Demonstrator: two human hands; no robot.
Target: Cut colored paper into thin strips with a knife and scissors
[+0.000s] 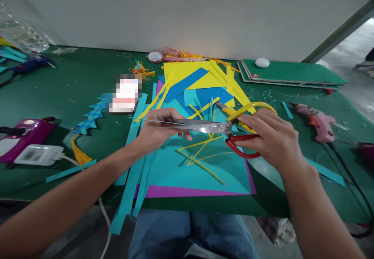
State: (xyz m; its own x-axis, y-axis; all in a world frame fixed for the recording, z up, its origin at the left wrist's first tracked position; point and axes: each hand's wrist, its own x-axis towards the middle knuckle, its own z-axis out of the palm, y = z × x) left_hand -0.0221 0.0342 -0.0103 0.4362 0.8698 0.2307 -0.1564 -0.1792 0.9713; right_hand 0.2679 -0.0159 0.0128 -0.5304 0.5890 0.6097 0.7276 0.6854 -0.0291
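Observation:
My right hand [270, 138] is closed round the red handles of a pair of steel scissors [204, 126], blades pointing left and nearly closed. My left hand [159, 128] is pinched at the blade tips on a thin paper strip [140, 119], held edge-on and sticking out to the left. A curved yellow strip [251, 107] arches over my right hand. Below the hands lies a teal sheet [189, 169] on a purple sheet [181, 191], with thin yellow strips [201, 153] scattered on it.
On the green table [73, 91]: yellow and blue paper sheets [189, 77] behind, long teal strips [131, 188] hanging over the front edge, a woven blue piece [90, 118], a pink glue gun [317, 122] with cable at right, a purple device [26, 134] and white charger [39, 154] at left, stacked green mats [289, 73].

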